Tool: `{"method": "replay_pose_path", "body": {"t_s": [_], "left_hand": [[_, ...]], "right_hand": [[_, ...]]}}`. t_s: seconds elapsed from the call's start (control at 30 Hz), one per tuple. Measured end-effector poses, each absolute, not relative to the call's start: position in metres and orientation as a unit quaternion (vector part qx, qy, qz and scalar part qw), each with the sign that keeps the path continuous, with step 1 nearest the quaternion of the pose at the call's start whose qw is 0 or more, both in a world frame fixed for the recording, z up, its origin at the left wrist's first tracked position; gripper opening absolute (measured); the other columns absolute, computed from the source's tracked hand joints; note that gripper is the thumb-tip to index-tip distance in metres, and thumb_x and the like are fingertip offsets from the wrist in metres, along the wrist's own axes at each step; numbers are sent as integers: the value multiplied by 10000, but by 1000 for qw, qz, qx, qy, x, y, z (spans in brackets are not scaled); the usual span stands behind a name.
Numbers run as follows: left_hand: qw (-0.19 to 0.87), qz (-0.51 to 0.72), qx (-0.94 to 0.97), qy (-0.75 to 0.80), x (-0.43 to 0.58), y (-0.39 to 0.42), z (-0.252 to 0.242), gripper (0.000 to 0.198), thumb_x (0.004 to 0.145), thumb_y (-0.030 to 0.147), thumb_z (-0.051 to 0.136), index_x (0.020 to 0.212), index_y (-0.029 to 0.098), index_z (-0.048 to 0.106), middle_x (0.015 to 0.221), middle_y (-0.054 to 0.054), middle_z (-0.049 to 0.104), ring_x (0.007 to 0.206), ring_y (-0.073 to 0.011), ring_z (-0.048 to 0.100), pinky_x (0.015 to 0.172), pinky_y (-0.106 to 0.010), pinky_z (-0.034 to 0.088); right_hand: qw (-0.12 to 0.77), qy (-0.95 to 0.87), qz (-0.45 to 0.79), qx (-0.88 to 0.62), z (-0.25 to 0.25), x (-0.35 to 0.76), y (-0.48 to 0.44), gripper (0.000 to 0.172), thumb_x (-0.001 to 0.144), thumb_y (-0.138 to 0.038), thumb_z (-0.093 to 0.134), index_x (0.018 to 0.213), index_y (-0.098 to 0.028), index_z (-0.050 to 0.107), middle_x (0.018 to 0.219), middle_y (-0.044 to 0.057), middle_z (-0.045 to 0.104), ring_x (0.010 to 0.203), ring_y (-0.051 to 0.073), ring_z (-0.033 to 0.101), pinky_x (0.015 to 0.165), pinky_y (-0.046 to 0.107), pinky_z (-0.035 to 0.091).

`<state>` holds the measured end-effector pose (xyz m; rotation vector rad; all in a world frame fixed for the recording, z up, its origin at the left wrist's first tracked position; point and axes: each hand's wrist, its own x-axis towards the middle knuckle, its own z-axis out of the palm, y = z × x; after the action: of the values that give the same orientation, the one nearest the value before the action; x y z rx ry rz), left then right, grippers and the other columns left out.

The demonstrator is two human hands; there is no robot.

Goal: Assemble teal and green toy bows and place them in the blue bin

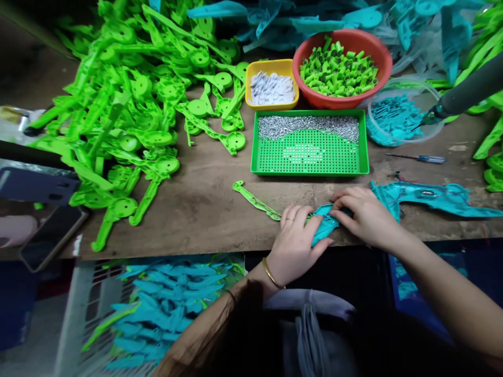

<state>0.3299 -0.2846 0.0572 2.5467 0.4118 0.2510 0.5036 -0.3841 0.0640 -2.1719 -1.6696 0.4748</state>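
At the front edge of the wooden table (204,209) both my hands rest on a teal plastic toy part (325,225). My left hand (295,242), with a ring and a gold bangle, curls over its left end, thumb under it. My right hand (363,213) presses its fingertips together on the part's top. A thin green plastic part (255,199) runs out from under my left hand to the left. Another teal part (432,198) with wires lies just right of my right hand.
A green tray (310,163) of small metal pins sits behind my hands. Behind it stand a yellow tub (271,68), a red bowl (341,99) of green tubes and a clear bowl (404,112). Green parts (129,104) pile up at the left. A screwdriver (418,157) lies right.
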Motion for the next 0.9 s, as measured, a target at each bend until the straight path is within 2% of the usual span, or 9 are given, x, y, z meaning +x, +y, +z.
{"method": "replay_pose_path", "body": {"t_s": [0.2, 0.43, 0.67, 0.9], "left_hand": [[224, 96, 962, 125, 329, -284, 56, 355, 847, 392, 562, 1121, 167, 587, 1147, -123, 572, 1116, -271, 486, 1062, -538, 315], [210, 98, 965, 122, 329, -283, 56, 325, 853, 398, 557, 1092, 183, 608, 1124, -99, 582, 1098, -259, 489, 1055, -515, 329], [189, 78, 972, 112, 330, -283, 56, 319, 867, 396, 534, 1085, 175, 607, 1126, -106, 583, 1096, -262, 483, 1053, -527, 324], [192, 80, 970, 123, 332, -284, 57, 355, 865, 409, 528, 1115, 167, 597, 1123, -105, 587, 1090, -262, 483, 1052, -526, 320]], "right_hand": [[117, -583, 127, -794, 71, 494, -379, 116, 841, -252, 547, 774, -182, 611, 996, 56, 646, 982, 247, 553, 866, 424, 375], [155, -587, 159, -778, 68, 505, -385, 155, 862, -286, 519, 777, -191, 608, 985, 64, 652, 943, 224, 566, 825, 395, 408], [79, -592, 89, -797, 73, 497, -383, 166, 870, -266, 501, 815, -171, 625, 981, 80, 651, 932, 252, 552, 833, 407, 381], [77, -620, 63, -778, 76, 502, -389, 170, 888, -266, 466, 830, -178, 600, 1031, 92, 628, 946, 250, 520, 855, 414, 355]]}}
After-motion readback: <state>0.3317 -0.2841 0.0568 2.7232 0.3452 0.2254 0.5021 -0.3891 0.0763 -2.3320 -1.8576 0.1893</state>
